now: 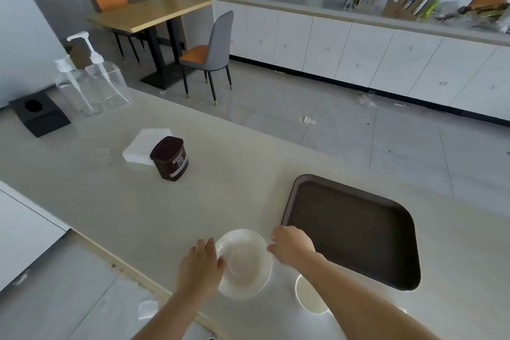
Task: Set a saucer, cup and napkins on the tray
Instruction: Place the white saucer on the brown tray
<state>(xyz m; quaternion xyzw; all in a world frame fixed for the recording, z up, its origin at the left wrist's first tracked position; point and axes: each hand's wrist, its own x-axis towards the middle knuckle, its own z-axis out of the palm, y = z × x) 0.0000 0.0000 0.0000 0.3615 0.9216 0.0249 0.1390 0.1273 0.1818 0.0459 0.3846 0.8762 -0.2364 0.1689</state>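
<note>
A white saucer [244,263] lies on the pale counter near its front edge. My left hand [200,265] grips its left rim, thumb over the edge. My right hand [292,243] touches its right rim with curled fingers. A white cup [309,297] stands just right of the saucer, partly hidden under my right forearm. The dark brown tray [350,229] sits to the right, with nothing on it. A stack of white napkins [142,146] lies further back on the left.
A brown cocoa tub [171,159] stands against the napkins. Two clear pump bottles [93,83] and a black box [38,113] sit at the counter's far left. A small clear dish [102,153] lies left of the napkins.
</note>
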